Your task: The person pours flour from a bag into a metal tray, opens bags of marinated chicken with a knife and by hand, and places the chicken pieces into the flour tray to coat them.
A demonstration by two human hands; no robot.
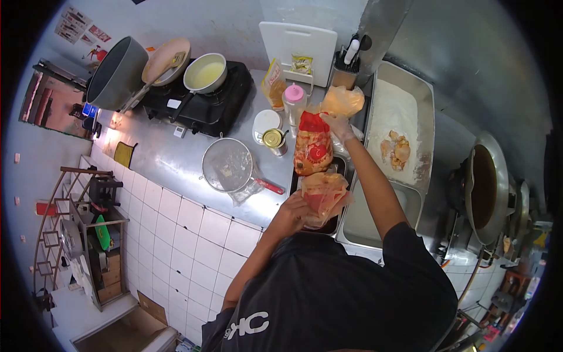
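My right hand (339, 125), in a clear plastic glove, is closed on the red top end of a printed plastic bag of what looks like chicken pieces (314, 149). Nearer to me, my left hand (290, 214) has its fingers closed on the edge of a clear plastic bag (324, 196) with pale and reddish contents. Both bags are over a dark tray (349, 171), mostly hidden beneath them. Just beyond my right hand is another bag, with yellowish contents (342, 101). A pink-capped bottle (294, 102) stands left of that hand.
Right of the bags, a metal pan of flour (394, 105) holds coated pieces (397, 151). A strainer (227, 165) and an opened can (274, 141) lie to the left. Pans stand on a black stove (202, 108). At far right is a large wok of dark liquid (484, 188).
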